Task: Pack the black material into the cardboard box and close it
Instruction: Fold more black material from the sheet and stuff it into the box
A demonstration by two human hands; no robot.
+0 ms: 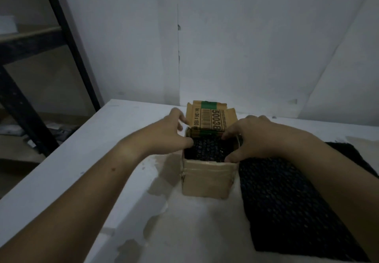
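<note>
Cardboard box (206, 177): small, brown, upright on the white table (86, 160), toward the far edge, roughly midway between the left edge and the right side of the view. Top open. Far flap (209, 119) raised, printed with a barcode, the digits "5003" and a green band. Near wall plain, with tape along its upper part.

Black material, packed (207, 148): bubble-textured sheet, lying inside the box and filling the opening just below the rim.

Black material, loose (287, 207): a long strip of the same texture, flat on the table, just to the right of the box, running toward the near right corner. Its far end passes under the right forearm.

Left hand (171, 131): at the box's left rim, fingers spread apart; thumb tip touches the material inside, other fingertips reach toward the left edge of the raised flap. Not closed on anything.

Right hand (252, 139): over the box's right rim, fingers loosely apart and curved; fingertips at the base of the far flap, thumb at the near right corner. A firm grip cannot be told.

Black metal frame (61, 43): stands beyond the table's left edge.

White wall (246, 37): behind the far edge.
</note>
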